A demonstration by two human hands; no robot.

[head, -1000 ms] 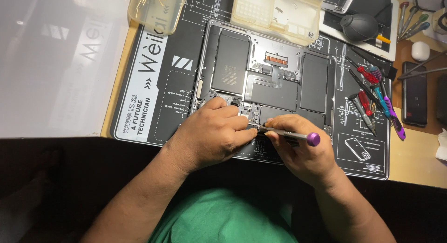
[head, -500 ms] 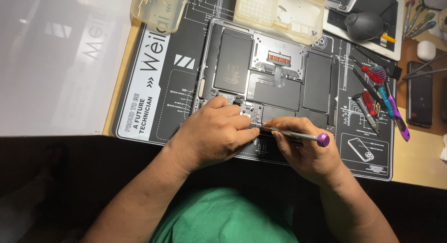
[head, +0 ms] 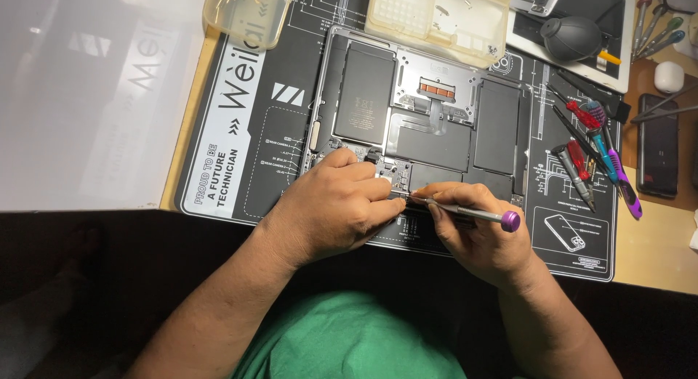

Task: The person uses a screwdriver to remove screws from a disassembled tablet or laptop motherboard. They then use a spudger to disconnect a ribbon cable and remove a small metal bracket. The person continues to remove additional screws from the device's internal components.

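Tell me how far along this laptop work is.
Done: the laptop lies open, bottom cover off, batteries and boards bare. In hand: the right hand works a purple-capped screwdriver at the near board edge, the left hand steadying there. Left: the boards and batteries all sit in place.

Both forearms come up from the bottom edge, bare, converging toward the middle. Left hand (head: 336,208): palm down, knuckles up, fingers curled, fingertips pressed down and pointing right. Right hand (head: 476,230): just beside the left, fingertips nearly meeting it; thumb and forefinger pinch a slim grey metal screwdriver with a purple end cap (head: 465,212), held nearly flat, tip toward the left hand. Right wrist bent slightly inward.
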